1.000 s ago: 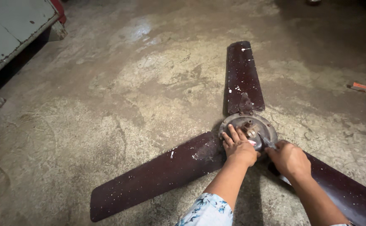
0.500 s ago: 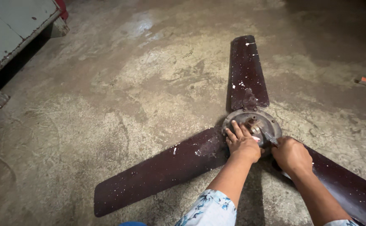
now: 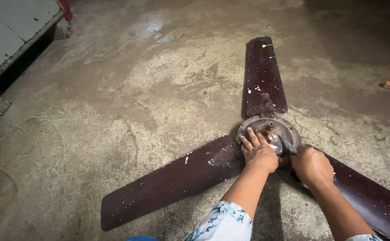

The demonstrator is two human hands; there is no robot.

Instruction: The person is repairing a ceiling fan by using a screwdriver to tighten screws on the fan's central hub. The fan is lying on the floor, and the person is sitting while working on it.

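- Ceiling fan (image 3: 266, 134) flat on the stained concrete floor (image 3: 128, 89), three dark maroon blades splayed out, round metal motor hub (image 3: 270, 129) at the centre.
- Left hand (image 3: 258, 151) sits on the near-left rim of the hub, fingers spread and pressing down flat, gripping nothing, just bracing.
- Right hand (image 3: 311, 166) is curled tight around a slim tool (image 3: 287, 145), its metal tip angled in toward the rusty spindle (image 3: 268, 130); whether it's a screwdriver, can't tell.
- Handling call: that hub looks like the heavy, rigid lump, so it's the place to pin or lift.
- Blades look thin and springy, likely to flex or bend if hauled by the tips; the far blade (image 3: 263, 73) is paint-flecked.
- Rust and grime suggest stiff fasteners and a slippery tool bite.
- Grey cabinet (image 3: 12, 40) stands well apart, top left.
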